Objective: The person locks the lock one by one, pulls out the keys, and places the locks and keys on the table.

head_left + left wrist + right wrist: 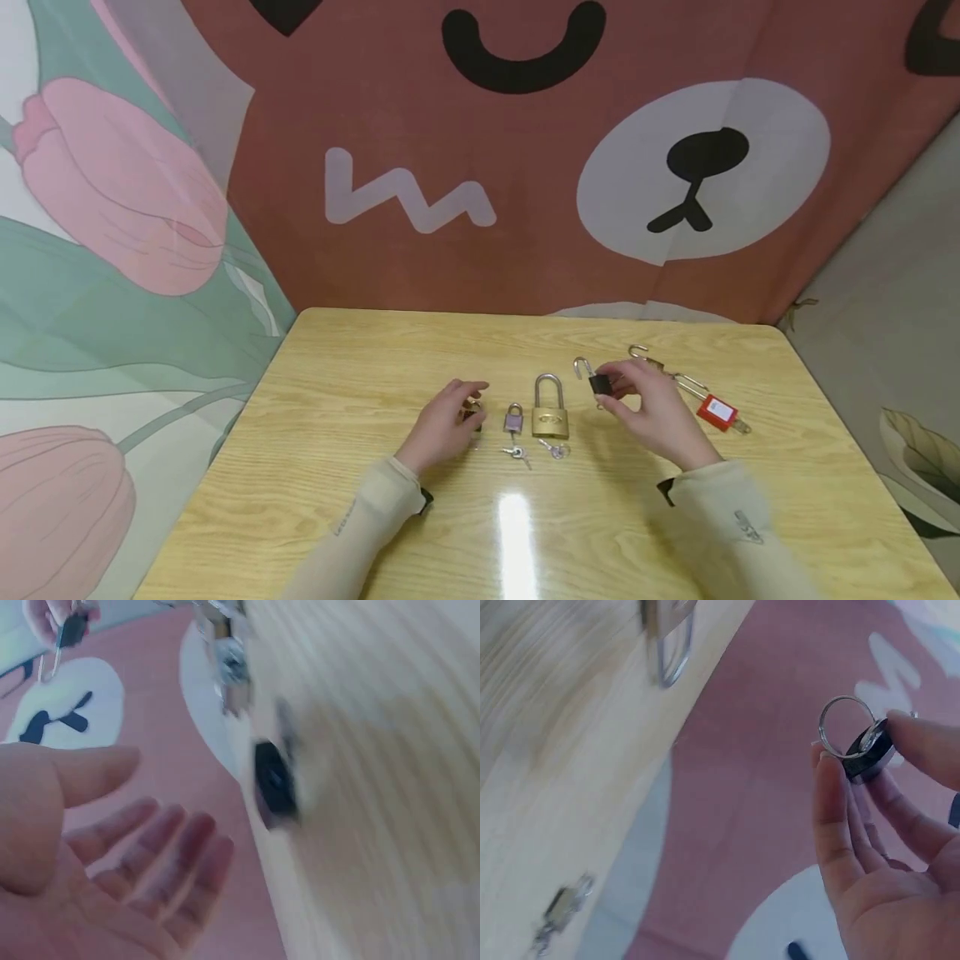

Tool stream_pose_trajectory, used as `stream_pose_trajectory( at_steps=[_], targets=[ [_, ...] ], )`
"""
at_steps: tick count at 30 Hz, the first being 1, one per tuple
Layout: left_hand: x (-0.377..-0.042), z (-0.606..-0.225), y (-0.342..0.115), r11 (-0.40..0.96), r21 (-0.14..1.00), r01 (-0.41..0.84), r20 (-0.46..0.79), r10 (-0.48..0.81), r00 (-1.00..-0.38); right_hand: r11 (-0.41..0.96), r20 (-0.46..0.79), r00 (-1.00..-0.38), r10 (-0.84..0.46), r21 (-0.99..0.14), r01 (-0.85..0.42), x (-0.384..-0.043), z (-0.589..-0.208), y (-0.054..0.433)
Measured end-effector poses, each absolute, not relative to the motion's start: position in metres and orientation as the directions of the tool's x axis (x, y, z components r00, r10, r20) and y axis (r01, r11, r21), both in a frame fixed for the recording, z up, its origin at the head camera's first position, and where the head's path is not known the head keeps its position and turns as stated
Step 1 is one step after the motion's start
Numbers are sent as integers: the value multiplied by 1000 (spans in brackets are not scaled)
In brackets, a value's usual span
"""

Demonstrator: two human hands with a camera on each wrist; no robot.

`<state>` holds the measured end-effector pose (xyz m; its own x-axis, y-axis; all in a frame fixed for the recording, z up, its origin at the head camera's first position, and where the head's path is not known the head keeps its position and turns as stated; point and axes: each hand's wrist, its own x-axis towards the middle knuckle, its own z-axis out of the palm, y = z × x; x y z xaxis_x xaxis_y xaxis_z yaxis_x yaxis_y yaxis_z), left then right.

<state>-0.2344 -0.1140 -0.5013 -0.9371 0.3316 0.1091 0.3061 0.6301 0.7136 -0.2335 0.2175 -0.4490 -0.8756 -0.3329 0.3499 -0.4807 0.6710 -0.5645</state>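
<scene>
My right hand pinches a black padlock between thumb and fingers, above the table's right half. Its shackle stands open, pointing up and left. In the right wrist view a metal key ring shows at the padlock's underside, against the fingertips. My left hand is spread with loosely bent fingers over a small dark padlock, which it partly hides in the head view. In the left wrist view that padlock sits on the table, blurred and apart from the fingers.
Between the hands stand a small purple padlock and a large brass padlock, both with keys by them. Right of my right hand lie a red padlock and a brass one, shackles open. A patterned cloth hangs behind the table.
</scene>
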Motion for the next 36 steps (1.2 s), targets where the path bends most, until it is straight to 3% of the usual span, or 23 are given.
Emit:
stream_pose_trajectory(
  at_steps=[8, 13, 16, 26, 30, 36],
  targets=[
    [-222, -482, -95, 423, 814, 398, 163, 490, -856, 638, 419, -771, -479, -438, -634, -222, -441, 181],
    [-217, -475, -88, 354, 752, 556, 303, 563, -769, 600, 415, -726, -549, -410, -687, -218, -438, 167],
    [-215, -472, -86, 343, 699, 627, 377, 569, -731, 588, 409, -715, -567, -408, -699, -216, -436, 162],
    [-215, -478, -87, 308, 685, 661, 462, 518, -720, 566, 378, -703, -603, -418, -711, -215, -437, 158],
    [-217, -480, -89, 310, 637, 706, 512, 514, -688, 550, 378, -693, -614, -425, -719, -214, -437, 159],
    [-220, -478, -88, 324, 564, 759, 585, 492, -645, 507, 344, -704, -621, -508, -696, -214, -437, 156]
  ],
)
